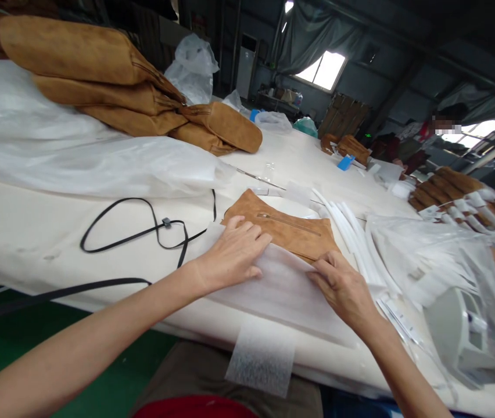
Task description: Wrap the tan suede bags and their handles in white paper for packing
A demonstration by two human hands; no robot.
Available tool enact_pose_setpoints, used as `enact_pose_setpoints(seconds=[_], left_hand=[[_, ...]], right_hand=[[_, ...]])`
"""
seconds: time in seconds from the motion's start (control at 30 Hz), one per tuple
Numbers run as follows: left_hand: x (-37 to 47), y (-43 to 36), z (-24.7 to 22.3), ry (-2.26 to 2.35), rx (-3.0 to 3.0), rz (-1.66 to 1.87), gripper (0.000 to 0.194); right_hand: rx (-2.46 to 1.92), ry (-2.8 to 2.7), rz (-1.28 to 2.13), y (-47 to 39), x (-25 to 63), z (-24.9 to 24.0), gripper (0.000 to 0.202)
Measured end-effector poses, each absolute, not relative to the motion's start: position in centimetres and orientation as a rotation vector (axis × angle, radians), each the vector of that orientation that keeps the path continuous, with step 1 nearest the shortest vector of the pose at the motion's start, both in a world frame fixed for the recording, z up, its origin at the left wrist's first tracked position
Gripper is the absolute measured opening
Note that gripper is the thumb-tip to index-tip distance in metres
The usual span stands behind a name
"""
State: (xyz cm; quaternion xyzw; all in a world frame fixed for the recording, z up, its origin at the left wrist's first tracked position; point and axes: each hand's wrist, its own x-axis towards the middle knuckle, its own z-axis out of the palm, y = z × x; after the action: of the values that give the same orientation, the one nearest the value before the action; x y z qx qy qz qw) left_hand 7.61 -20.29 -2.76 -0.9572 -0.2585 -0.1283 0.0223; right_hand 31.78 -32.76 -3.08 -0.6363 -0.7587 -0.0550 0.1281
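A tan leather piece (pixel 289 229) with a zipper lies on the white table in front of me. White foam sheet (pixel 282 287) covers its near side. My left hand (pixel 241 249) rests on the leather and the sheet's upper edge, fingers bent and somewhat apart, holding nothing. At the sheet's right edge, beside the leather, my right hand (pixel 339 284) pinches the sheet between thumb and fingers. A smaller foam piece (pixel 262 357) hangs over the table's front edge.
Tan bags (pixel 112 75) are piled at the back left on plastic wrap (pixel 143 165). A black strap (pixel 134 234) loops at left. White strips (pixel 352 238), clear plastic (pixel 422 255) and a grey dispenser (pixel 452 331) lie at right. A person (pixel 417 139) stands far back right.
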Motion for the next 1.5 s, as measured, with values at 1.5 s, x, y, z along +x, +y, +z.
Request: enact_pose_setpoints(seconds=[1.5], left_hand=[[6.3, -14.5, -5.4, -0.79, -3.114, -0.146, 0.029]], right_hand=[[-1.996, -2.146, 0.33, -32.2, 39.8, -5.9, 0.035]])
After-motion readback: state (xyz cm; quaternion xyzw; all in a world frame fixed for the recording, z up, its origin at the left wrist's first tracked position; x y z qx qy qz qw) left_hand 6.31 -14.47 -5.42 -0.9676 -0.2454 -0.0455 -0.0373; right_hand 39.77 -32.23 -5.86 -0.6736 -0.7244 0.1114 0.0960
